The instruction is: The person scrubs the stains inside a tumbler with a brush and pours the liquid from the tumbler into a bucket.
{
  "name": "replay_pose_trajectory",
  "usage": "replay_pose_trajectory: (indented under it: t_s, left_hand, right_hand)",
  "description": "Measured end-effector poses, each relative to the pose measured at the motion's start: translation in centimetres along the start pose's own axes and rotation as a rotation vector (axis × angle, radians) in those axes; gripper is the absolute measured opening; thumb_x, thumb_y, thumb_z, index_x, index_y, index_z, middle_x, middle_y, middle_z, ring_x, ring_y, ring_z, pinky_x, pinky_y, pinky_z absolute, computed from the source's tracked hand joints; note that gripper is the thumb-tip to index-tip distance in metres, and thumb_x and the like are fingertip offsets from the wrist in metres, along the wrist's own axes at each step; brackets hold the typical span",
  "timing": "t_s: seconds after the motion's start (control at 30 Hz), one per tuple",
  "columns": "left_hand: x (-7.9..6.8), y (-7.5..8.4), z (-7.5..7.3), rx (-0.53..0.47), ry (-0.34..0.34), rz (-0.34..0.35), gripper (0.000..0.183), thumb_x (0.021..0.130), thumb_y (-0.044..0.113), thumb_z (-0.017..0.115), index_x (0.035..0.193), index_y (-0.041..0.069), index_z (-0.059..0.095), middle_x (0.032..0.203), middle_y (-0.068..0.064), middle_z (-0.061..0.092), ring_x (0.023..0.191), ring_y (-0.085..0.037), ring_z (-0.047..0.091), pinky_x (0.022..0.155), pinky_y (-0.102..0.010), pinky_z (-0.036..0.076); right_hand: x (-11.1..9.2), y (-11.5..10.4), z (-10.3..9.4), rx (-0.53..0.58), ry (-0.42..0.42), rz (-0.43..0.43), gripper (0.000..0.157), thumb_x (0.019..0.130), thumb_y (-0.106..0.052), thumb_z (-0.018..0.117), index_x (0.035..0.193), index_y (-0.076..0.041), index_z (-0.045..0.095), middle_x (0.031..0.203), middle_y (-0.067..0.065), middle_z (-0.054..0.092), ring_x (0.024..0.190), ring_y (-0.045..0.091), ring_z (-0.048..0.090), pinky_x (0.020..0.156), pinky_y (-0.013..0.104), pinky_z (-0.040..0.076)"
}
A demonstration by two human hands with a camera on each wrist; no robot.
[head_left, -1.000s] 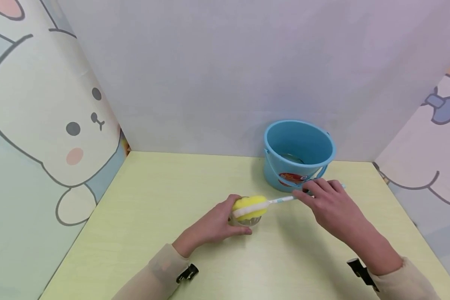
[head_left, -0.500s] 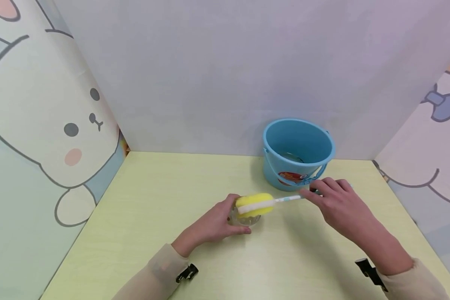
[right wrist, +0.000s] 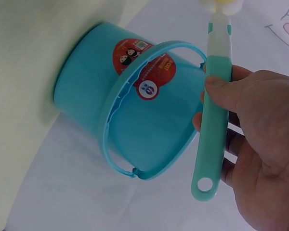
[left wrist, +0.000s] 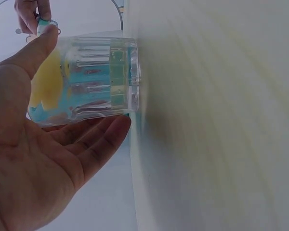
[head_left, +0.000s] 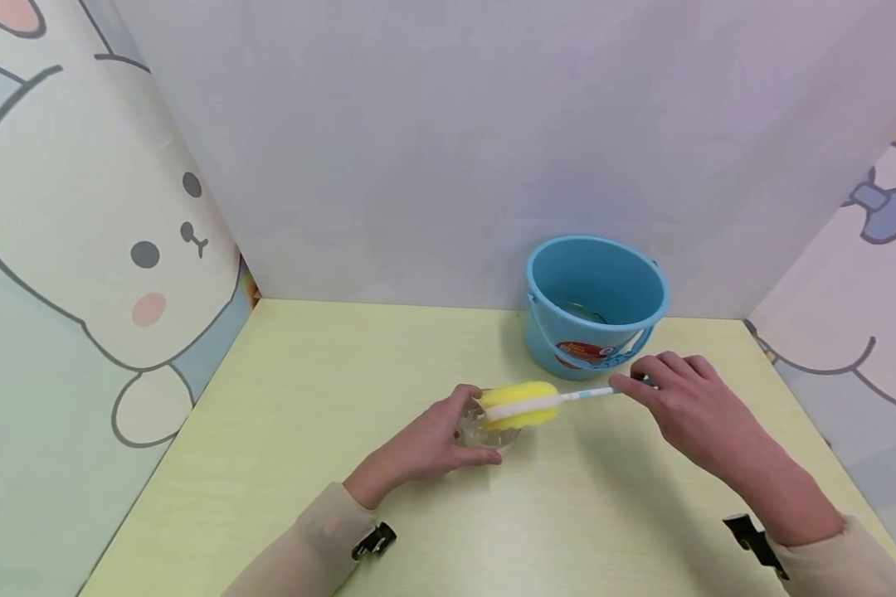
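My left hand (head_left: 435,441) holds a clear, ribbed glass cup (head_left: 484,433) upright on the table, thumb on one side and fingers on the other. In the left wrist view the glass (left wrist: 94,77) has its base on the tabletop. A sponge bottle brush (head_left: 524,405) with a yellow-and-white head slants across the cup's mouth. Whether the tip of its head dips below the rim is hard to tell. My right hand (head_left: 683,406) grips the brush's turquoise handle (right wrist: 213,125), thumb along one face and fingers behind it.
A light-blue bucket (head_left: 597,326) with a red label and a lowered handle stands behind the brush, near the back wall. Something clear lies at its bottom. Cartoon-printed panels (head_left: 104,224) flank the pale wooden table (head_left: 328,365).
My right hand has moved to the right, drawing the brush head from over the cup toward its right side. My left hand and the glass stay in place.
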State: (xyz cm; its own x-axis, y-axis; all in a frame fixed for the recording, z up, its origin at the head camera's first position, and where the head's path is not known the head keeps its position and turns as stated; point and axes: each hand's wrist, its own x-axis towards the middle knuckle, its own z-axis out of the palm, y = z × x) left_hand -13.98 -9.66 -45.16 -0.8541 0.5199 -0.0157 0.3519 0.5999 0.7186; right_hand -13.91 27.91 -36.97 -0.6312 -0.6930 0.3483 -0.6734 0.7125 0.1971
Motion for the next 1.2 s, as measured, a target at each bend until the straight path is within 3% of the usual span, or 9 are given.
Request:
replay_pose_trajectory:
  t_s: [1.2]
  left_hand:
    - [0.0,-0.2,0.0,-0.011,0.003,0.008,0.093,0.086,0.058,0.086,0.153,0.014,0.038,0.136,-0.008,0.063,0.115,-0.019,0.062,0.097,-0.039,0.053]
  right_hand:
    - [-2.0,1.7,-0.5,0.007,0.026,0.032,0.066,0.064,0.004,0.095,0.124,-0.016,0.075,0.104,0.008,0.064,0.096,0.036,0.062,0.074,0.053,0.047]
